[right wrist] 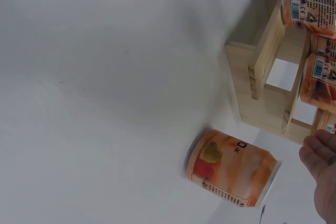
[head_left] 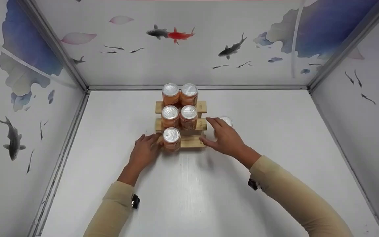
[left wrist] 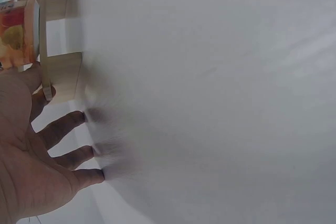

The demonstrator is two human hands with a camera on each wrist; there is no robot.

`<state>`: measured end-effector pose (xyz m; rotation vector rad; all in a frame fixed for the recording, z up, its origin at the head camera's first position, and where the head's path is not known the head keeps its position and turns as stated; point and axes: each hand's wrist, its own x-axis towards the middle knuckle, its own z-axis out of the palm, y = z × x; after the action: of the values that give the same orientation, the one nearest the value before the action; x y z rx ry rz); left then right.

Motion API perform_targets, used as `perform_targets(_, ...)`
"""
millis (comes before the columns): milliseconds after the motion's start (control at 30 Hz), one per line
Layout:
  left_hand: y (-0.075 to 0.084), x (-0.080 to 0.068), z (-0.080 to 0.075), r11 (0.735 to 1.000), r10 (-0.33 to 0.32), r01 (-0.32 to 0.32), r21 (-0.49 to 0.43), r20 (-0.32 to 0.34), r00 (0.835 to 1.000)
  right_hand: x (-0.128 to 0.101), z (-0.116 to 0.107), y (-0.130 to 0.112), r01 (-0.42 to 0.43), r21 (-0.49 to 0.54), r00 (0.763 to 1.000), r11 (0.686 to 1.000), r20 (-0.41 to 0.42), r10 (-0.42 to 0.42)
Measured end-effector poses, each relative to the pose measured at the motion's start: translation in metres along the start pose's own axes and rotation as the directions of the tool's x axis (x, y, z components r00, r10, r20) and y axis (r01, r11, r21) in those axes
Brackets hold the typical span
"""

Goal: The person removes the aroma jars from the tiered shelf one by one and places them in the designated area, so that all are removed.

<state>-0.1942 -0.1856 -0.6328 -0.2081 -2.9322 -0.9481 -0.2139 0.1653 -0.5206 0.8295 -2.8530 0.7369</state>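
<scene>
A stepped wooden rack (head_left: pixel 193 142) stands mid-table and carries orange cans with silver lids: two on the top step (head_left: pixel 180 93), two on the middle step (head_left: pixel 179 116), and one on the left of the bottom step (head_left: pixel 171 139). My left hand (head_left: pixel 147 145) lies open beside that bottom can, with its fingers (left wrist: pixel 68 124) spread on the table and its thumb by the rack (left wrist: pixel 60 72). My right hand (head_left: pixel 223 135) is open at the rack's right end, its thumb near the bottom step. It hovers over a loose can (right wrist: pixel 231 169) standing on the table and does not grip it.
White walls printed with fish enclose the white table (head_left: pixel 189 197) on the left, back and right. The right half of the rack's bottom step (head_left: pixel 192 142) carries nothing. The loose can (head_left: pixel 227 120) is partly hidden behind my right hand.
</scene>
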Motion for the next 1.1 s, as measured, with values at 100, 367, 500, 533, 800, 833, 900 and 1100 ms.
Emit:
perform_targets(100,-0.004,0.002,0.003,1.0,0.008,-0.008,0.006,0.002,1.0,0.002,0.002,-0.006,0.021,0.016,1.0,1.0,-0.004,-0.021)
perform_targets(367,0.021,-0.006,-0.016,0.998,-0.055,0.053,0.022,0.06,0.997,0.007,0.011,-0.021,0.066,0.04,0.998,0.997,0.002,-0.066)
perform_targets(500,0.028,-0.007,-0.02,0.995,-0.092,0.089,0.041,0.083,0.992,0.009,0.015,-0.025,0.08,0.033,0.997,0.996,0.005,-0.081)
perform_targets(533,0.026,-0.006,-0.018,0.995,-0.093,0.09,0.039,0.081,0.992,0.009,0.016,-0.026,0.083,0.038,0.996,0.996,0.006,-0.083)
perform_targets(800,0.027,-0.007,-0.018,0.997,-0.068,0.066,0.033,0.057,0.996,0.008,0.023,-0.034,0.123,0.074,0.992,0.99,0.011,-0.124)
perform_targets(833,0.026,-0.007,-0.018,0.998,-0.063,0.061,0.031,0.063,0.996,0.008,0.024,-0.035,0.128,0.068,0.991,0.989,0.015,-0.13)
perform_targets(900,0.02,-0.006,-0.014,0.999,-0.054,0.053,0.01,0.053,0.997,0.009,0.026,-0.038,0.137,0.06,0.99,0.989,0.022,-0.138)
perform_targets(1100,-0.011,0.001,0.009,1.0,0.015,-0.016,-0.01,-0.023,1.0,0.013,0.031,-0.046,0.148,0.062,0.987,0.987,0.046,-0.151)
